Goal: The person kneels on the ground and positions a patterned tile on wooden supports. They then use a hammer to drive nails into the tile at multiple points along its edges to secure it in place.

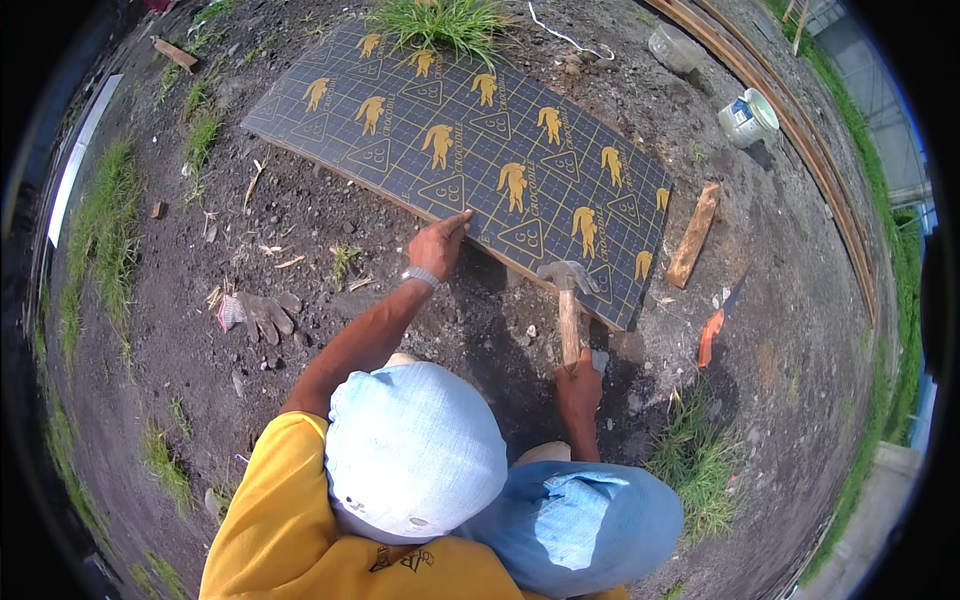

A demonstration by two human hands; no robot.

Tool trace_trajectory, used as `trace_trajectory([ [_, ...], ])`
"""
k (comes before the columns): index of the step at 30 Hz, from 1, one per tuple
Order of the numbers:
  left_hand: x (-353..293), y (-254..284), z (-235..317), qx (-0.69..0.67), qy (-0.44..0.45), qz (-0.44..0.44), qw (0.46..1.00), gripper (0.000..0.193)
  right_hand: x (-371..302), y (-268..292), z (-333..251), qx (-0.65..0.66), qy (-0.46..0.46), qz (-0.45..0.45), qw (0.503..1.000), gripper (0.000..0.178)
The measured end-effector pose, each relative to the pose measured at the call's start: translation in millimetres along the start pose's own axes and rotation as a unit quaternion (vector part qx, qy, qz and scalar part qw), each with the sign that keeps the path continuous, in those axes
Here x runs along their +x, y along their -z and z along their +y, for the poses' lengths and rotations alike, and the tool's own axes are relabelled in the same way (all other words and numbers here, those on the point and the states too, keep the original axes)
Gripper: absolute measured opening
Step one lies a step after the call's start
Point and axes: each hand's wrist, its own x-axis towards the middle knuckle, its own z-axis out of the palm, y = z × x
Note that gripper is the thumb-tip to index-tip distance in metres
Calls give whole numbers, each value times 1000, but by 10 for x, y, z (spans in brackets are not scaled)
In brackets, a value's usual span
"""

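A large black plywood panel [400, 160] with a yellow grid and yellow figures lies tilted across the ground before me. My left hand [440, 247] is closed on its near edge, thumb side toward the panel, with a watch [421, 277] on that wrist. In my right hand [578, 392] is a claw hammer, gripped low on its wooden handle [569, 330]. The metal hammer head [567, 277] is at the panel's near edge, toward its right end; whether it touches cannot be told. Any nail there is too small to see.
My bent knees [415, 450] in light blue trousers are close below. A handsaw [712, 335] with an orange handle and a wood offcut [693, 235] lie to the right. A white bucket [748, 118] stands farther back. A work glove [265, 316] lies left. Grass [445, 28] borders the panel's far edge.
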Motion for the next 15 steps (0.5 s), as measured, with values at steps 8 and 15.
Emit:
trace_trajectory([
  [8, 74, 199, -312, -169, 23, 30, 985, 39, 52, 173, 480, 162, -77, -3, 984, 41],
  [15, 514, 826, -1208, -276, 140, 299, 903, 62, 478, 391, 704, -25, 78, 77, 994, 32],
])
